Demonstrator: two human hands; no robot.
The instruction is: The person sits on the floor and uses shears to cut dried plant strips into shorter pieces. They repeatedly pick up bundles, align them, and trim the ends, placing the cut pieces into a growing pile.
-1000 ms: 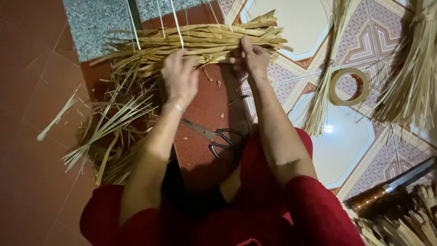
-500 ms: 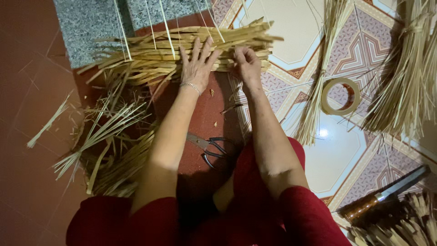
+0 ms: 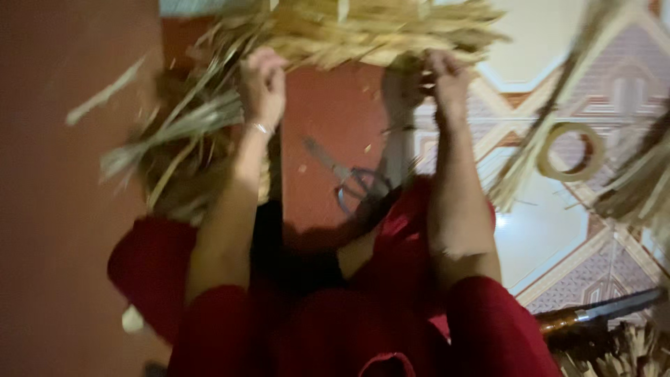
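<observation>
A thick bundle of pale dry straw strips (image 3: 370,31) lies across the top of the head view, blurred by motion. My left hand (image 3: 262,84) is closed on the bundle's left part, a thin bracelet at its wrist. My right hand (image 3: 447,77) grips the bundle's right part from below. Both arms reach forward from red sleeves. A pair of scissors (image 3: 352,181) lies on the red floor between my arms.
Loose straw (image 3: 174,139) is heaped on the floor at the left. A roll of tape (image 3: 569,150) lies on the patterned tiles at the right, beside more straw bunches (image 3: 635,181). A knife with a wooden handle (image 3: 593,314) lies at the lower right.
Both hands, flat on the straw before, have closed on the bundle and pulled it up and nearer. The view has shifted and blurred.
</observation>
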